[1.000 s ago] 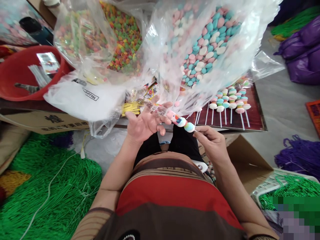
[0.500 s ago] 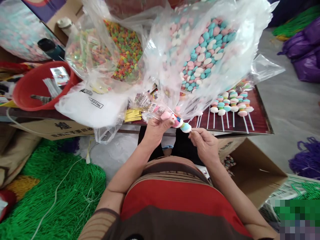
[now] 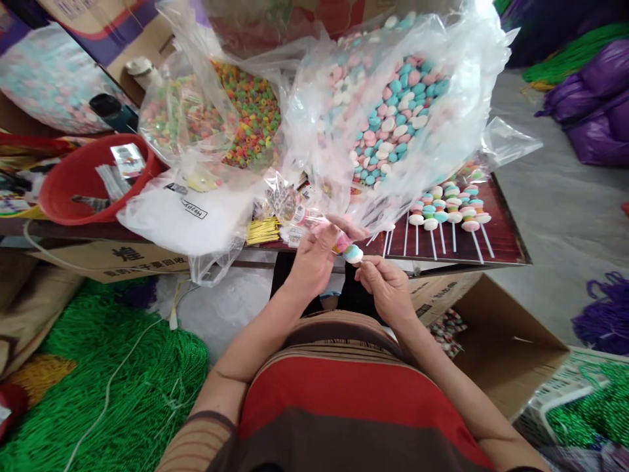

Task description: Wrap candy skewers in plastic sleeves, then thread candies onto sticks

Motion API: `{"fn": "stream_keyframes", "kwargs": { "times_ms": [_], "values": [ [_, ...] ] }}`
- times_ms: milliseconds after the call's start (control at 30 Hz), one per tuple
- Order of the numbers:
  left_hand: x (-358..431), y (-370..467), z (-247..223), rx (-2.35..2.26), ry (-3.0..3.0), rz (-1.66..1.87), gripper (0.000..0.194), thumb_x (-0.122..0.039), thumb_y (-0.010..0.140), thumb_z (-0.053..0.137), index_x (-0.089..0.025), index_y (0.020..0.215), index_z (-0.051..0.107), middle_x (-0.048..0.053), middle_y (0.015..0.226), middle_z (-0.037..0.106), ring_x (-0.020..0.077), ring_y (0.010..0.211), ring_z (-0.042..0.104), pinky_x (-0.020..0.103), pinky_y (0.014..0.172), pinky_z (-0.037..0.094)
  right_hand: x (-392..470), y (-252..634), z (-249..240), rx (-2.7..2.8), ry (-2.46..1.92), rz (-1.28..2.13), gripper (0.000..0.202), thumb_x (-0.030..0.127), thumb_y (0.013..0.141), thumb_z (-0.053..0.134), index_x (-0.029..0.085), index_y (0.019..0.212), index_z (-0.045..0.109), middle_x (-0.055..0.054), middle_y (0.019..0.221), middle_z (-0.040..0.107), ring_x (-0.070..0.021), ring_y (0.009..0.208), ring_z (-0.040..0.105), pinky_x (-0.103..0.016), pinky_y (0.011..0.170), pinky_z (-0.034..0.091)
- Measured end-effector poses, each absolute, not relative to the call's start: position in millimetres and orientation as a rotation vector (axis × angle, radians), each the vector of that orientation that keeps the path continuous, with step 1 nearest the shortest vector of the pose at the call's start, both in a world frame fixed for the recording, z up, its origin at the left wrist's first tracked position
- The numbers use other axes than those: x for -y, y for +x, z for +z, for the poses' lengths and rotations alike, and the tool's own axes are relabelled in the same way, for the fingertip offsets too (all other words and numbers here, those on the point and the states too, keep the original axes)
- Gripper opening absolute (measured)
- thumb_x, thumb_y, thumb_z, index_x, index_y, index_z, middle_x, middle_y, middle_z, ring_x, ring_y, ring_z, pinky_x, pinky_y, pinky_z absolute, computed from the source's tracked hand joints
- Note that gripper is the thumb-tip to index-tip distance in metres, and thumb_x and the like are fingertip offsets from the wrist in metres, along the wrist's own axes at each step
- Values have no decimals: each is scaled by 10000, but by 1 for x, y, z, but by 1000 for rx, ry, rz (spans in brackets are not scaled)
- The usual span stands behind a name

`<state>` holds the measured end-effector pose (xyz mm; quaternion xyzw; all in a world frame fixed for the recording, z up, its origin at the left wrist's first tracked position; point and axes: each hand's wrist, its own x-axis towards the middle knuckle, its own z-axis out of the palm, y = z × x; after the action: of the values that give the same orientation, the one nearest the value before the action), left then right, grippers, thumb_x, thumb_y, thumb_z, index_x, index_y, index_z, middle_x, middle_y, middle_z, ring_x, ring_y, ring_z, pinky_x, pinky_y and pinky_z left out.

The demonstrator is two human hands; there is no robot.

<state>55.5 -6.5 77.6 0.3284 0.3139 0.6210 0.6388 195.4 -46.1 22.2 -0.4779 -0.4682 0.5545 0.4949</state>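
My left hand [image 3: 314, 262] is closed around the upper part of a marshmallow candy skewer [image 3: 354, 254], its fingers covering most of the pink end. At the lower end, my right hand [image 3: 386, 283] pinches the stick just below a blue and white piece. A clear printed wrapper [image 3: 289, 202] sticks out beyond my left hand, toward the table; whether it encloses the candy is hidden by the fingers. To the right, several finished-looking candy skewers [image 3: 452, 208] lie in a row with their white sticks pointing at me. Gold twist ties [image 3: 263, 231] lie left of my hands.
Open plastic bags hold pastel marshmallows [image 3: 393, 124] and colourful ring candies [image 3: 253, 118]. A red basin [image 3: 63, 190] and a white plastic bag [image 3: 181, 210] stand left on the table. Below right is an open cardboard box [image 3: 501, 341]; green cord [image 3: 122, 373] covers the floor at left.
My left hand has slid down along the skewer, and its fingers now reach over the pink candy that showed before. Both hands sit slightly lower, the right one further left.
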Motion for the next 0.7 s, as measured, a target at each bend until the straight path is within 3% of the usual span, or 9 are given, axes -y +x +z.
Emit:
{"fn": "stream_keyframes", "kwargs": {
  "times_ms": [100, 200, 267, 333, 433, 533, 600, 700],
  "values": [
    [14, 65, 61, -719, 782, 1365, 440, -624, 803, 793, -202, 811, 667, 46, 817, 741, 241, 1019, 739, 379, 931, 583, 49, 188, 23, 1063, -1119, 1378, 430, 613, 903, 688, 184, 877, 705, 68, 561, 465, -68, 485, 327, -235, 479, 256],
    [20, 55, 50, -697, 861, 1215, 462, -603, 774, 833, -209, 984, 712, 92, 1029, 770, 256, 1129, 709, 352, 922, 576, 50, 185, 19, 985, -1044, 1482, 450, 633, 899, 690, 187, 838, 681, 90, 508, 404, -66, 485, 324, -238, 524, 296],
    [21, 42, 53, -641, 884, 1163, 653, -622, 619, 928, -241, 1105, 714, 105, 1163, 753, 286, 1195, 685, 365, 941, 577, 51, 184, 16, 954, -1009, 1551, 478, 655, 880, 703, 181, 834, 675, 89, 505, 424, -57, 474, 298, -237, 524, 275],
    [18, 29, 60, -597, 830, 1246, 807, -761, 558, 874, -260, 1169, 712, 116, 1191, 740, 305, 1199, 686, 390, 951, 579, 49, 184, 14, 941, -1008, 1601, 528, 695, 847, 714, 169, 838, 674, 68, 535, 487, -49, 467, 274, -237, 502, 209],
    [11, 23, 68, -665, 752, 1418, 674, -719, 647, 856, -247, 1110, 727, 91, 1045, 757, 271, 1064, 725, 377, 883, 593, 45, 182, 12, 972, -1021, 1666, 611, 768, 813, 693, 157, 832, 676, 77, 515, 434, -53, 466, 272, -239, 501, 182],
    [10, 34, 64, -705, 751, 1467, 377, -507, 751, 888, -216, 896, 698, 5, 777, 696, 177, 842, 717, 276, 753, 570, 41, 180, 12, 1025, -1020, 1663, 650, 802, 797, 680, 153, 818, 668, 70, 532, 433, -53, 474, 271, -242, 494, 157],
    [13, 47, 57, -710, 742, 1423, 358, -488, 773, 874, -202, 864, 678, -8, 730, 661, 164, 808, 704, 248, 702, 550, 41, 179, 12, 1014, -1003, 1654, 654, 810, 795, 676, 158, 782, 633, 69, 541, 425, -49, 484, 260, -242, 494, 151],
    [19, 62, 52, -748, 673, 1397, 352, -467, 777, 874, -205, 881, 665, -19, 745, 669, 136, 722, 672, 285, 769, 576, 42, 180, 14, 958, -963, 1664, 652, 818, 798, 667, 169, 804, 609, 92, 539, 357, -46, 484, 226, -237, 492, 153]
  ]
}}
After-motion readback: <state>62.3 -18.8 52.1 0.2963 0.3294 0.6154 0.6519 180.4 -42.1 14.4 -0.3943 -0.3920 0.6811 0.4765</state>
